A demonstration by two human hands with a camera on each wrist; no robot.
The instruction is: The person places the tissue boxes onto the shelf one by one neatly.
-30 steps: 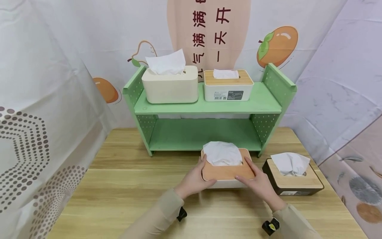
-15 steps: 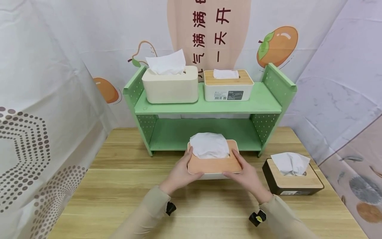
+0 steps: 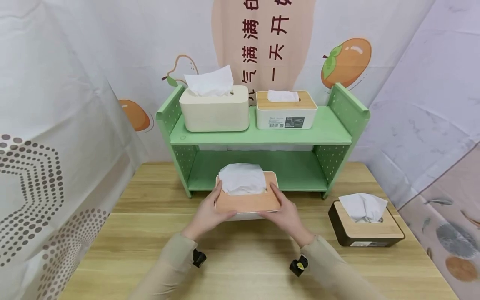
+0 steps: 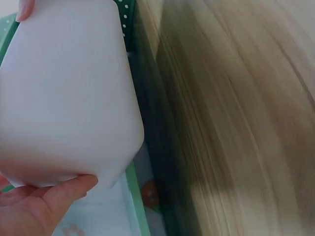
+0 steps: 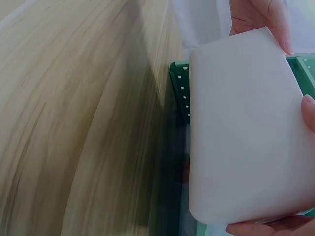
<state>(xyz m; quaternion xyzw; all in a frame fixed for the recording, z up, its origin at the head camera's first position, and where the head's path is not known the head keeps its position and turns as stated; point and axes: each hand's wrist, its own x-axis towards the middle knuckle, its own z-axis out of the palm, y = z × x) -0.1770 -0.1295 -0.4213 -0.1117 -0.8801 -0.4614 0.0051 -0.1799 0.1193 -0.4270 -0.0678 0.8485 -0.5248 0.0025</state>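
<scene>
A white tissue box (image 3: pixel 245 203) with a light wooden lid is held up between my two hands, in front of the green shelf's lower tier. White tissue (image 3: pixel 243 179) puffs out of its slot. My left hand (image 3: pixel 205 216) grips the left end and my right hand (image 3: pixel 286 216) the right end, thumbs along the near side. In the left wrist view the box's smooth white wall (image 4: pixel 69 88) fills the left half, with fingers at its lower corner. The right wrist view has the same white box (image 5: pixel 241 132) raised over the wooden table.
On the green shelf's (image 3: pixel 217 138) upper tier stand a cream tissue box (image 3: pixel 215 113) and a white one with a bamboo lid (image 3: pixel 286 114). A dark-sided tissue box (image 3: pixel 369 227) sits on the wooden table (image 3: pixel 142 216) at the right. Printed curtains surround the table.
Both hands have carried the tissue box to the left and slightly toward the shelf. The other boxes stay put; the head view has tilted a little.
</scene>
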